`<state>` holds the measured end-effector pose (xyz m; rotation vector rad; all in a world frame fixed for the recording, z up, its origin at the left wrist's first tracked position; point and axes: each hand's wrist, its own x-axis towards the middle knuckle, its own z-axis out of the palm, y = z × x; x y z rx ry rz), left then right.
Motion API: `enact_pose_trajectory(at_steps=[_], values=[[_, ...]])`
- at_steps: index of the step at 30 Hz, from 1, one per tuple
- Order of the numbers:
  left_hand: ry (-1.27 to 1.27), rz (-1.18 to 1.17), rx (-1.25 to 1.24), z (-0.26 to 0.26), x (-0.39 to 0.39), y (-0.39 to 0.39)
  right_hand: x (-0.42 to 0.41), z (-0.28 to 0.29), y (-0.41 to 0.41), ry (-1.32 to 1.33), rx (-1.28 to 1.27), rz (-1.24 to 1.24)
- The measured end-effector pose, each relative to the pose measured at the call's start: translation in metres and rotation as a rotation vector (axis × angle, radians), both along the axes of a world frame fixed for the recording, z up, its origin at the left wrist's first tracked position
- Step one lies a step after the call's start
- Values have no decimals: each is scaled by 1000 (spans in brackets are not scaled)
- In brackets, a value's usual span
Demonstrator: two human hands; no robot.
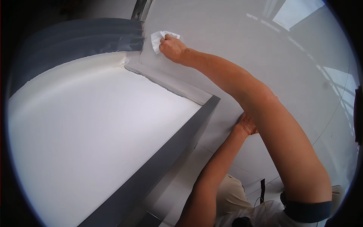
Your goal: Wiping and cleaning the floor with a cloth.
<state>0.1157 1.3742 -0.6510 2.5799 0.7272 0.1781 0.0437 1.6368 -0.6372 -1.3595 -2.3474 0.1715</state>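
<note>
My right hand (173, 48) grips a crumpled white tissue or wipe (155, 42) against a glossy pale wall panel (221, 34). It is just right of the end of a dark grey frame (93, 32). Lower down, my left hand (247, 124) is at the same pale surface, its wrist bent. My right forearm crosses in front and hides most of its fingers, so I cannot tell whether they hold anything.
A broad white ledge (107, 122) fills the left side, bordered by a dark grey edge strip (158, 159). A pale raised strip (170, 83) with a rough joint runs where ledge meets wall. Window reflections (297, 14) show on the wall. Floor tiles (244, 176) lie below.
</note>
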Motion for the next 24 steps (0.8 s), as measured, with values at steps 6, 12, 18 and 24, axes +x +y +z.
enact_pose_trajectory(at_steps=[6,12,18,24], values=[[-88,-72,160,10,13,2,-43,11,12,429,-252,9],[-74,-62,-15,19,5,8,-59,27,14,147,-316,153],[-186,-92,-94,12,18,6,-49,20,16,-78,-277,175],[-294,229,-1441,-38,-8,-5,-29,46,0,71,-370,387]])
